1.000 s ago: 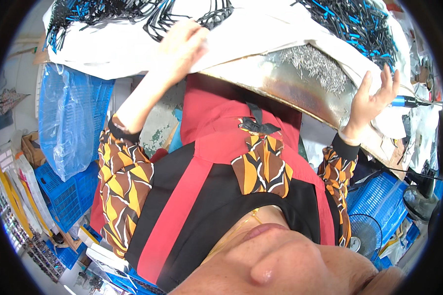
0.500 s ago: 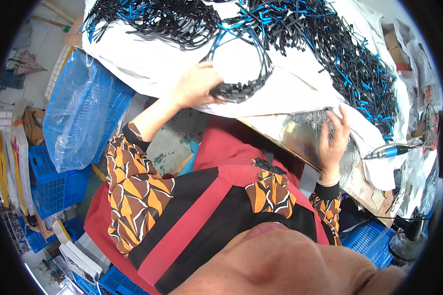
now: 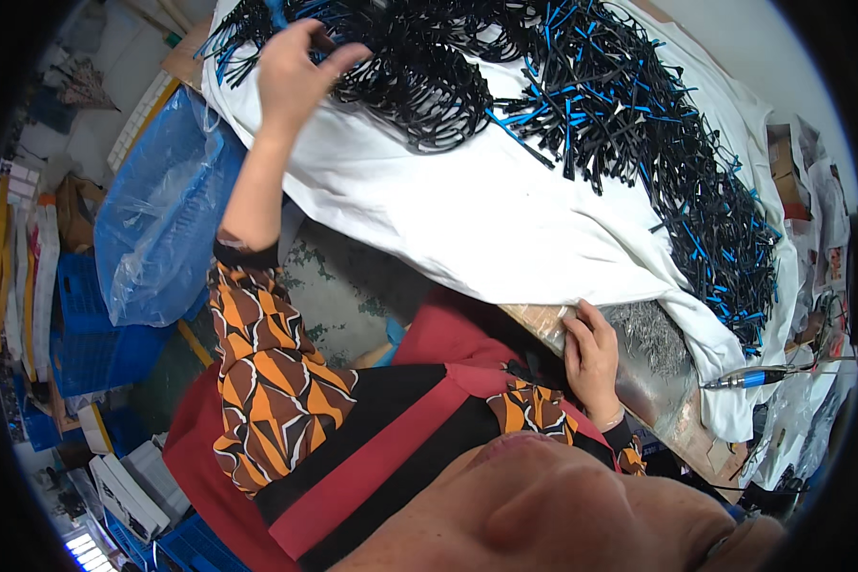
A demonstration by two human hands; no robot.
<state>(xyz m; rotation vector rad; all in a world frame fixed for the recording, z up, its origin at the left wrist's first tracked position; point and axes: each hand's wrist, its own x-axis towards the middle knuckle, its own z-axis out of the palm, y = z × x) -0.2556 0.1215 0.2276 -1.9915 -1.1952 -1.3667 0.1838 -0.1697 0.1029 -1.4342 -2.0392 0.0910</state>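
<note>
My left hand [image 3: 296, 81] is raised over the far left part of the white cloth, thumb and fingers apart. It is beside a heap of looped black cable-like strands [image 3: 419, 105]; nothing shows in its grip, though its fingers are slightly blurred. My right hand [image 3: 593, 360] rests at the table's near edge, fingers stretched and tips beside the hem of the white cloth [image 3: 505, 229]. Farther right lies a long heap of black and blue strands [image 3: 629, 124], with loose ends pointing many ways.
A blue-handled pen-like tool [image 3: 755, 378] with a cord lies at the right. Near my right hand is a patch of silvery clippings [image 3: 653, 334]. Blue crates [image 3: 105, 353] and a clear plastic bag [image 3: 153, 229] stand at the left.
My left hand has let go of the looped bundle and moved up and left; the bundle no longer lies on the near cloth. My right hand has come down to the table edge.
</note>
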